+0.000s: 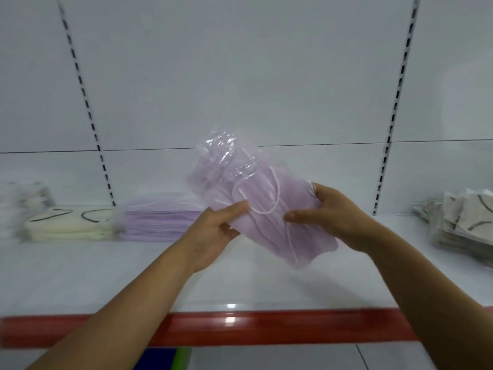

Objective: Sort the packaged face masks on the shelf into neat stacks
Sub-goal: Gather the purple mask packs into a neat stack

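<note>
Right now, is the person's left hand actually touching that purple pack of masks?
Touching. The head view shows the left hand gripping the purple pack, its thumb pressed on the pack's front.

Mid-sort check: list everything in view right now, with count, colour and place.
held mask pack: 1, lilac in clear plastic, above shelf centre
lilac mask stack: 1, lilac, on shelf left of centre
cream mask stack: 1, cream with dark loops, left of the lilac stack
blurred pile: 1, whitish, far left
mask pack pile: 1, grey-cream, untidy, far right
shelf: 1, white
red front strip: 1, red, shelf edge
slotted uprights: 2, white, at the back
left hand: grips pack's left edge
right hand: grips pack's right edge
</note>
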A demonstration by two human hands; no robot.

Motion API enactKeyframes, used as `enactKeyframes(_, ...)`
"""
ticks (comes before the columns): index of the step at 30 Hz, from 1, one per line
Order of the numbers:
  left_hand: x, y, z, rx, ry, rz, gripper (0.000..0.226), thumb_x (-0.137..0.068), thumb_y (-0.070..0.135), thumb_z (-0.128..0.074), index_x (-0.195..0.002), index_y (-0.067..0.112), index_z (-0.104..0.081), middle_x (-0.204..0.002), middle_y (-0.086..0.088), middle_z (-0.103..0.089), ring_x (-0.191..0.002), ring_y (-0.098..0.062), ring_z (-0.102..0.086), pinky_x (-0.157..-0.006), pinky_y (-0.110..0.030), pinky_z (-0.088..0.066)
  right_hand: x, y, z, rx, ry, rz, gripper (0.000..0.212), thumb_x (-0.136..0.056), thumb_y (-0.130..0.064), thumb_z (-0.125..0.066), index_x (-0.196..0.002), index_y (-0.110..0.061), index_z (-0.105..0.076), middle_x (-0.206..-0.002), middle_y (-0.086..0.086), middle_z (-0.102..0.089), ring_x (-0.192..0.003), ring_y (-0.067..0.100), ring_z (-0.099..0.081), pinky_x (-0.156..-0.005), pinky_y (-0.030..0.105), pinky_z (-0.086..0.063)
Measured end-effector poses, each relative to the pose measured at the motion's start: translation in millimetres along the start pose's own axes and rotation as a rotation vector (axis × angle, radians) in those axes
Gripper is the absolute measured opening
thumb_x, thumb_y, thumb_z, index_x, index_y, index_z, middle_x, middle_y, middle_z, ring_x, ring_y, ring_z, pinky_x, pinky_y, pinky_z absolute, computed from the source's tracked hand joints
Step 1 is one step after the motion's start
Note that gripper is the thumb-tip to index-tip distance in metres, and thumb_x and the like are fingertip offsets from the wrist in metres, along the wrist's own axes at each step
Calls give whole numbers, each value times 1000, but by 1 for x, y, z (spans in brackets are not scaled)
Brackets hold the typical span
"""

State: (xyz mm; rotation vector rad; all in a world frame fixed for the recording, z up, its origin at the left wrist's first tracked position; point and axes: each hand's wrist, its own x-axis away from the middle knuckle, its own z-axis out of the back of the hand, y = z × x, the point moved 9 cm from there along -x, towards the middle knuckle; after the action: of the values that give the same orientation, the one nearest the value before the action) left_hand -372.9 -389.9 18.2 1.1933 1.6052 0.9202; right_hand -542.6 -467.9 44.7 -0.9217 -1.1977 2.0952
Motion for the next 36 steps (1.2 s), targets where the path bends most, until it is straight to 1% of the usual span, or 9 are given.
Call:
enactKeyframes(8, 60, 23, 97, -208, 101, -37, 99, -42, 47, -97, -128, 17, -58, -116, -5, -71, -99, -16, -68, -75, -26, -56, -10, -42, -54, 630, -211, 32, 44, -73, -24, -84, -106, -27, -55, -93, -13, -59, -86, 12, -56, -77, 29, -44)
enactKeyframes(13, 70, 9, 105, -323, 92, 55, 88, -52, 26, -95, -130, 19, -56, -119, -8, -70, -112, -26, -66, -80, -23, -55, -15, -31, -82, 633, -290, -36, 74, -70, -29, -84, -127, -38, -37, -107, -10, -60, -94, 14, -57, -86, 30, -45)
enactKeyframes(18, 68, 4, 109, -460, 132, 91, 94, -40, 47, -95, -126, 47, -57, -141, 3, -52, -125, -20, -55, -95, -30, -46, -17, -34, -78, 734, -260, -65, 82, -66, -41, -87, -128, -38, -35, -106, -13, -58, -100, 16, -56, -81, 29, -44)
enactKeyframes(22, 59, 2, 87, -544, 169, 53, 66, -61, 29, -92, -120, 38, -63, -126, 0, -64, -102, -12, -66, -75, -23, -53, -22, -40, -91, 769, -232, -12, 79, -65, -47, -86, -128, -36, -40, -93, -22, -57, -97, 13, -57, -85, 31, -47)
enactKeyframes(25, 55, 3, 89, -452, 249, 48, 43, -77, 5, -80, -113, 23, -67, -113, -7, -72, -79, -4, -69, -62, -17, -54, -22, -40, -77, 691, -197, -1, 81, -62, -48, -87, -129, -39, -43, -102, -20, -60, -102, 10, -58, -90, 29, -47)
enactKeyframes(29, 57, 1, 107, -374, 249, 141, 49, -71, 9, -81, -115, 25, -67, -112, -2, -74, -104, -16, -69, -89, -34, -54, -14, -17, -31, 365, -89, -45, 86, -62, -37, -88, -136, -35, -44, -125, -14, -60, -119, 5, -52, -93, 24, -41)
enactKeyframes(31, 57, 0, 112, -330, 254, 154, 53, -66, 10, -81, -116, 19, -68, -113, -5, -73, -111, -24, -67, -102, -45, -48, -8, 4, -28, 56, -64, -82, 99, -57, -35, -88, -142, -33, -39, -135, -10, -56, -125, 7, -51, -104, 33, -41)
enactKeyframes(34, 53, -2, 110, -286, 253, 142, 57, -67, 7, -79, -121, 16, -65, -117, -9, -72, -106, -22, -68, -92, -37, -54, -6, 35, -43, -197, -59, -140, 110, -48, -29, -97, -142, -28, -39, -134, 7, -58, -120, 20, -59, -108, 43, -42)
enactKeyframes(36, 53, -3, 108, -290, 258, 129, 53, -69, 6, -78, -119, 19, -66, -115, -7, -72, -106, -21, -68, -88, -34, -54, -7, 42, -54, -248, -68, -130, 97, -49, -27, -95, -133, -26, -49, -127, 13, -63, -116, 27, -62, -105, 43, -46)
